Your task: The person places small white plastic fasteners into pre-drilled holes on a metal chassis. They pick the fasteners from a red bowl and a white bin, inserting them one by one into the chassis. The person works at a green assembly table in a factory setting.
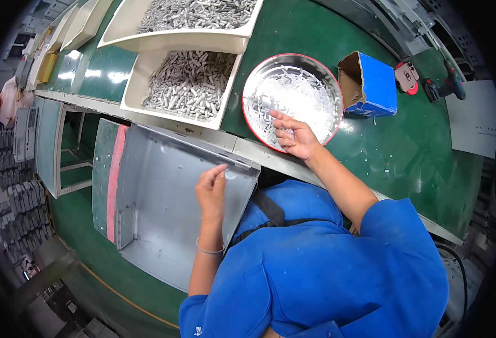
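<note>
My right hand [295, 135] hovers over the near side of a round steel bowl [250, 119] with a red rim. Small white and clear plastic pieces [310, 104] fill the bowl. Its fingers are curled in toward the thumb, and whatever they may hold is too small to make out. Over the right part of a grey sheet-metal tray-like panel [172, 191] is my left hand [211, 194], with a bracelet on the wrist. Thumb and forefinger are pinched together close to the panel's far edge; a tiny pale thing may be between them.
Two cream bins [225, 104] of small grey cylindrical parts [186, 84] stand beyond the panel. Right of the bowl are an open blue cardboard box [378, 84], a phone [407, 76] and a cordless drill [448, 84]. Another person [9, 101] is far left.
</note>
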Available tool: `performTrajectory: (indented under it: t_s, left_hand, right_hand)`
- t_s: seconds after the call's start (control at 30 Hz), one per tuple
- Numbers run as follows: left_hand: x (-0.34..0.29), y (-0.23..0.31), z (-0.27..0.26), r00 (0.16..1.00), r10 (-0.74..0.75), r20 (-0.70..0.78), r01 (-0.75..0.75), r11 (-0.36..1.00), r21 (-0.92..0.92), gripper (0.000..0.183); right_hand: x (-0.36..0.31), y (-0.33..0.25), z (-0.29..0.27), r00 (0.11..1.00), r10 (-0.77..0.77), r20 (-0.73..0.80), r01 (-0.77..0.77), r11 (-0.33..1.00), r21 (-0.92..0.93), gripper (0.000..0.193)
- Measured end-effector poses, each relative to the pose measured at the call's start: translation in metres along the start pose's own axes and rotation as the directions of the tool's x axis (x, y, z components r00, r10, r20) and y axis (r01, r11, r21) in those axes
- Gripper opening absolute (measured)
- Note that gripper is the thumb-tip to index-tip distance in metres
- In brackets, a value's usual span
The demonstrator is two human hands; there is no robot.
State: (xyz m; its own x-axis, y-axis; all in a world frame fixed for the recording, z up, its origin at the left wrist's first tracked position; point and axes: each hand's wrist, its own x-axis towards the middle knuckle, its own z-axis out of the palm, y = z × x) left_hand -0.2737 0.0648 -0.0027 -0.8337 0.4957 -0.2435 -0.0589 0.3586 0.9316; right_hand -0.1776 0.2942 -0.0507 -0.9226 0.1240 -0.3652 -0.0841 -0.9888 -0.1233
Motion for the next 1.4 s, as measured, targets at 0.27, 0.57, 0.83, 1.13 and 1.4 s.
performTrajectory:
  t_s: [0.27, 0.57, 0.83, 1.13, 1.4]
  left_hand:
    - [0.009, 0.001, 0.021, 0.959, 0.281, 0.013, -0.268, 0.898, 0.35, 0.006]
    - [0.006, 0.007, 0.026, 0.905, 0.411, 0.111, -0.404, 0.746, 0.529, 0.007]
    - [0.008, 0.01, 0.026, 0.909, 0.4, 0.118, -0.395, 0.732, 0.555, 0.009]
    - [0.007, 0.011, 0.027, 0.933, 0.349, 0.09, -0.343, 0.786, 0.514, 0.011]
    - [0.006, 0.013, 0.025, 0.937, 0.339, 0.078, -0.333, 0.807, 0.488, 0.014]
  right_hand:
    - [0.005, 0.002, 0.0, 0.999, -0.033, -0.013, 0.032, 0.996, -0.088, 0.034]
    - [0.005, 0.004, 0.002, 0.992, -0.059, -0.107, 0.043, 0.988, -0.148, 0.03]
    - [0.006, 0.003, 0.003, 0.996, -0.055, -0.065, 0.045, 0.988, -0.147, 0.041]
    - [0.005, 0.002, 0.007, 0.992, -0.075, -0.097, 0.058, 0.984, -0.17, 0.035]
    - [0.006, 0.006, 0.004, 0.987, -0.094, -0.133, 0.07, 0.982, -0.176, 0.029]
